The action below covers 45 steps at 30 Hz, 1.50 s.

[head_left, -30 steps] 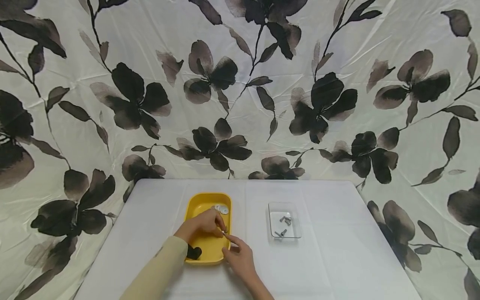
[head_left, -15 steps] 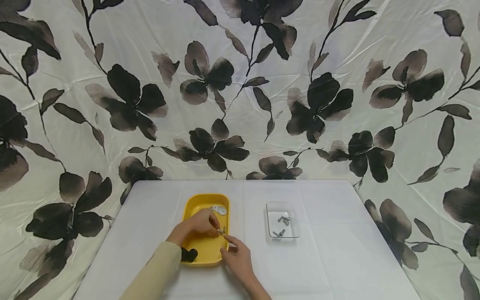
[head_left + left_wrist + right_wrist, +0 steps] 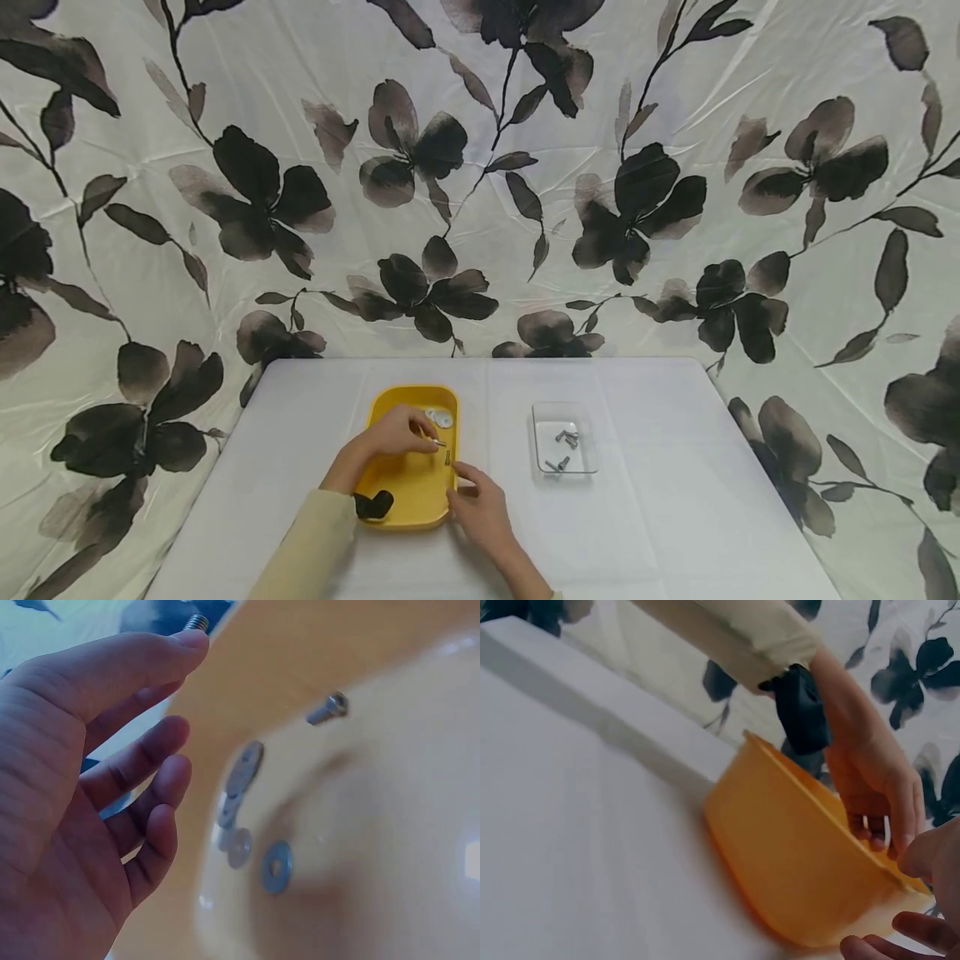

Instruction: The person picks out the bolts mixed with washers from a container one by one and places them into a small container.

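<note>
Right hand (image 3: 480, 510) at near right rim of yellow tray (image 3: 390, 508), fingers loosely curled, holding nothing visible. Left hand (image 3: 396, 433) over tray, fingers pinching small screw (image 3: 196, 622). Another screw (image 3: 328, 709) and washers (image 3: 438, 417) lie in tray. Clear dish (image 3: 565, 439) with screws further right on table (image 3: 660, 500).

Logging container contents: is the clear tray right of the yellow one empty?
Not empty. The clear tray holds several small metal screws, seen from the head view.
</note>
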Motion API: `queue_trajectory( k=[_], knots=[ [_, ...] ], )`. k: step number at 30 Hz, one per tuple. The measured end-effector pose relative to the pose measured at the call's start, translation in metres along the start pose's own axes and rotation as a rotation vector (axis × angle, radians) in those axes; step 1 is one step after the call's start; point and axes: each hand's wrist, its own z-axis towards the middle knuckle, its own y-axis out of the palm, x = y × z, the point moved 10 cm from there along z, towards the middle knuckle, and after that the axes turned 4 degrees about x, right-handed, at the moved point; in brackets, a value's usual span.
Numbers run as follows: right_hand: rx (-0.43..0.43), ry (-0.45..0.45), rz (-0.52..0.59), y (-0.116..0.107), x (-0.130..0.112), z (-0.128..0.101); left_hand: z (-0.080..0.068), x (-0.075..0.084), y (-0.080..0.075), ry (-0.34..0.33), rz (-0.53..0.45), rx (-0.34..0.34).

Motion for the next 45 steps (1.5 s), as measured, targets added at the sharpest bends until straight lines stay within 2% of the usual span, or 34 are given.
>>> queue_trajectory(
  k=[5,10,16,20,24,32,37,41,45],
  knots=[
    [-0.006,-0.027,-0.077,-0.025,-0.007,0.007,0.004,0.009,-0.002,-0.002,-0.020,0.035],
    [0.043,-0.068,-0.197,-0.057,-0.016,0.011,0.012,0.021,0.000,0.011,-0.046,0.055],
    [0.119,-0.096,-0.253,-0.093,-0.024,0.014,0.021,0.037,0.004,0.055,-0.079,0.054],
    [0.183,-0.103,-0.278,-0.118,-0.025,0.016,0.026,0.044,0.010,0.051,-0.125,0.051],
    [0.270,-0.073,-0.306,-0.147,-0.024,0.018,0.034,0.049,0.018,0.023,-0.132,0.056],
    [0.418,-0.031,-0.395,-0.200,-0.019,0.019,0.050,0.069,0.033,0.081,-0.121,0.060],
    [0.481,0.015,-0.446,-0.221,-0.012,0.018,0.059,0.086,0.045,0.133,-0.172,0.059],
    [0.494,0.054,-0.462,-0.228,-0.004,0.019,0.068,0.095,0.053,0.122,-0.180,0.075],
    [0.469,0.094,-0.457,-0.224,0.007,0.022,0.075,0.098,0.059,0.074,-0.165,0.098]
  ],
)
